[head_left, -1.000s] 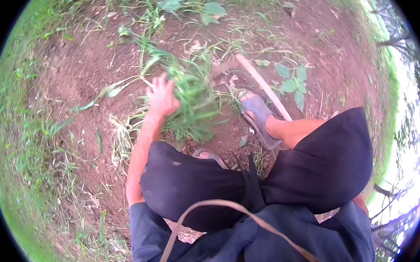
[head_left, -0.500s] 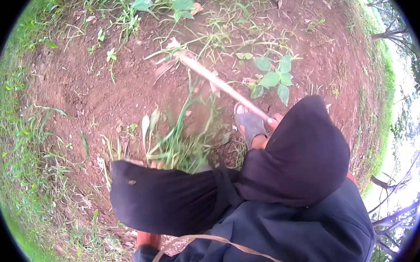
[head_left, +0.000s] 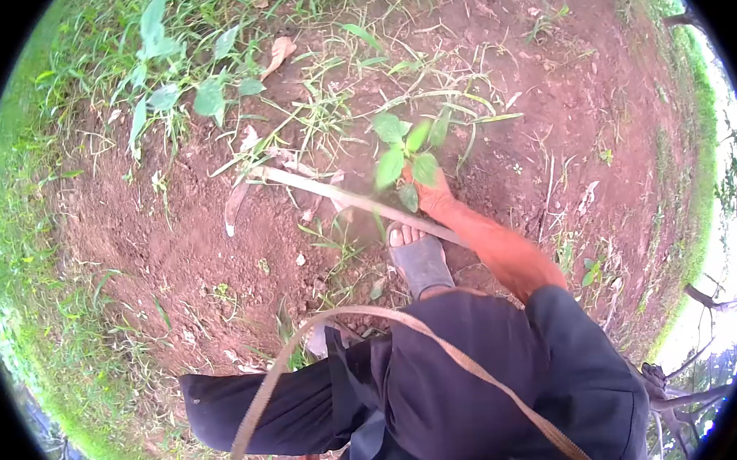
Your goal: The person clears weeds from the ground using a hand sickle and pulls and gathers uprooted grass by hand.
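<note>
My right hand (head_left: pixel 430 192) reaches down past my foot and is closed around the lower stem of a broad-leaved green weed (head_left: pixel 406 151). Its leaves spread above and beside my fingers, partly blurred. Just below this hand lies a hoe-like tool with a pale wooden handle (head_left: pixel 342 195). A narrow curved blade (head_left: pixel 236 208) sits at its far end on the soil, and the near end runs under my right forearm. My left hand is hidden; only a little skin of that arm shows below my knee at the bottom edge.
My sandalled foot (head_left: pixel 420 261) stands beside the handle. Grass and leafy weeds (head_left: pixel 186 90) grow at the upper left, with a dry leaf (head_left: pixel 278 55) among them. Bare reddish soil (head_left: pixel 169 249) stretches left. A brown strap (head_left: pixel 339 311) hangs across the view.
My right hand has let go of the tool's handle and taken hold of the weed. My left hand, earlier by a blurred clump of grass, has gone from sight. The view has shifted.
</note>
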The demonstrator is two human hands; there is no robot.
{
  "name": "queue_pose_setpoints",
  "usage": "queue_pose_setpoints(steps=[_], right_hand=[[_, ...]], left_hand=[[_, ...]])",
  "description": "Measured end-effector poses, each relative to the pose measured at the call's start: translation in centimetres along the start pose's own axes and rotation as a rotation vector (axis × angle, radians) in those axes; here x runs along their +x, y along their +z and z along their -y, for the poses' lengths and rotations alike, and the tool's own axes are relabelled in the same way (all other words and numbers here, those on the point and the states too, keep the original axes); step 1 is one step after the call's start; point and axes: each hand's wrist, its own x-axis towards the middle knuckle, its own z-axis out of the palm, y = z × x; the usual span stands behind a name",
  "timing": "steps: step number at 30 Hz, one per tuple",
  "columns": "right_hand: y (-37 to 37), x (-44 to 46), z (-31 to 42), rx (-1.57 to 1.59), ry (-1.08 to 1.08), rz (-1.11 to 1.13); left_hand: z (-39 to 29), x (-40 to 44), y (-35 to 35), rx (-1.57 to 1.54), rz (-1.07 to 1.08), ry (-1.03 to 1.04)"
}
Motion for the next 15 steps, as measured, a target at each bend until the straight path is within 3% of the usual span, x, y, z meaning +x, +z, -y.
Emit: queue_pose_setpoints(steps=[1,2,4,5,7,8,9,12,13,14,15], right_hand=[[-0.2,-1.0,1.1,-0.003,-0.022,-0.048],[-0.8,-2.1,2.0,0.101,0.322,0.132],[-2.5,-5.1,4.0,0.532,0.363,0.37],[-3.3,-5.0,6.4,0.536,0.36,0.362],[-3.8,-5.0,11.3,0.151,0.369,0.519],[-3.9,-4.4,11.1,0.159,0.372,0.512],[-4.1,-2.7,10.5,-0.077,-0.067,0.291],[-6.5,4.9,6.7,-0.522,-0.05,0.353],[-9.0,7.1,10.0,-0.994,0.005,0.283],[-10.4,8.5,10.7,-1.022,0.102,0.243],[-11.6,9.9,6.7,-1.063,0.063,0.148]], left_hand=[[-0.7,-0.2,-0.1,0.0,0.005,-0.009],[-1.5,-0.5,-0.2,0.005,0.014,-0.012],[-3.1,-0.8,-0.4,0.014,0.034,-0.016],[-4.0,-0.7,-0.3,0.016,0.037,-0.018],[-5.3,-0.8,-0.5,0.029,0.055,-0.017],[-5.8,-0.9,-0.6,0.032,0.063,-0.014],[-6.4,-0.9,-0.6,0.032,0.065,-0.01],[-7.4,-1.4,-0.7,0.028,0.066,-0.001],[-7.8,-1.5,-0.6,0.029,0.065,0.004],[-8.0,-1.8,-0.7,0.025,0.069,0.004],[-8.3,-2.1,-0.7,0.025,0.072,0.006]])
